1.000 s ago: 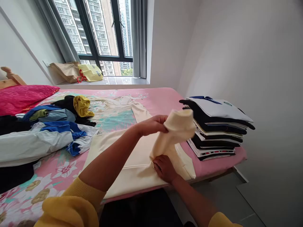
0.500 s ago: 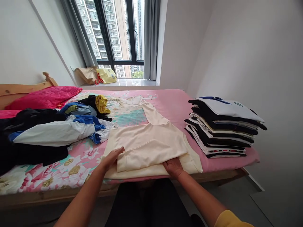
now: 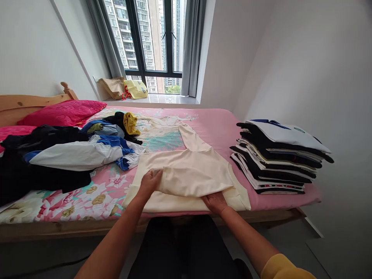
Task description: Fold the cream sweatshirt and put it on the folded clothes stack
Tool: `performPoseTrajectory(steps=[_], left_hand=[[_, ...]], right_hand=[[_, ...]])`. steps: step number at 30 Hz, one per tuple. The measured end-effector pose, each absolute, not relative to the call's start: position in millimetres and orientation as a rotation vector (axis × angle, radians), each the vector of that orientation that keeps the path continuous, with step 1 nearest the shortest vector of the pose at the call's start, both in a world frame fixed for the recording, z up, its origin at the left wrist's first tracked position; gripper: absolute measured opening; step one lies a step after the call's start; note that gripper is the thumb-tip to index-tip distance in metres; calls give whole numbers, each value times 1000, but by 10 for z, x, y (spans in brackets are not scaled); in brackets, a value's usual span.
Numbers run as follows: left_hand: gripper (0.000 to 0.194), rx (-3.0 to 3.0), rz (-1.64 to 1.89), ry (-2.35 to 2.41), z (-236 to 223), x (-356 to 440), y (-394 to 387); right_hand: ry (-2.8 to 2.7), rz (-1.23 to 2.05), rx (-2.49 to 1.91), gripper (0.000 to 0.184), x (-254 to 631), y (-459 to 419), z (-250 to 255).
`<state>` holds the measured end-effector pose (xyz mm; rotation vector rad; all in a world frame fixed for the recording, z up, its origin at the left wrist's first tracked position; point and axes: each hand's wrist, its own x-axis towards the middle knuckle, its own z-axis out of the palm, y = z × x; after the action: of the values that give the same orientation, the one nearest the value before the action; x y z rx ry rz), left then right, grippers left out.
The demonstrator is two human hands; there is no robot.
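Two hands work a cream top at the lower centre of the frame.

The left hand (image 3: 150, 181) curls its fingers around a folded edge of the cream top (image 3: 188, 176); the right hand (image 3: 215, 202) lies with fingers spread flat on its near hem. The cloth is soft, smooth, pale, doubled over on the pink flowered bed (image 3: 215, 124). A neat stack of folded shirts (image 3: 279, 155) sits at right, loose clothes (image 3: 72, 155) at left.

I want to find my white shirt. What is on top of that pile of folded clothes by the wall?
A white folded shirt with a blue collar tops the folded stack. Beneath it only edges of dark and white garments show; the rest is covered.
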<state>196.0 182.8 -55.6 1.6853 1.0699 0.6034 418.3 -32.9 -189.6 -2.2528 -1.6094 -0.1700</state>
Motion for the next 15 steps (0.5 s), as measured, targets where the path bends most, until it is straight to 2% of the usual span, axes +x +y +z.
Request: performPoseTrajectory(steps=[3,5,11,15], left_hand=[[49,1753,671,963,-271,1896,1838],[49,1834,625,928,-235,1746,1966],[43,2135,285,1133,-901,1272,2420],[38,2211,254,1184,-1173,1197,2424]], right_hand=[[-1643,-154,-2204,66,4180,-385,-1836],[-1627,-127,-2211,68,4171,-440,-1816],[-1618,-88,-2299,60,4081,-617,-1849],[-1622,-164,-2353,60,4053,-746,-1909]])
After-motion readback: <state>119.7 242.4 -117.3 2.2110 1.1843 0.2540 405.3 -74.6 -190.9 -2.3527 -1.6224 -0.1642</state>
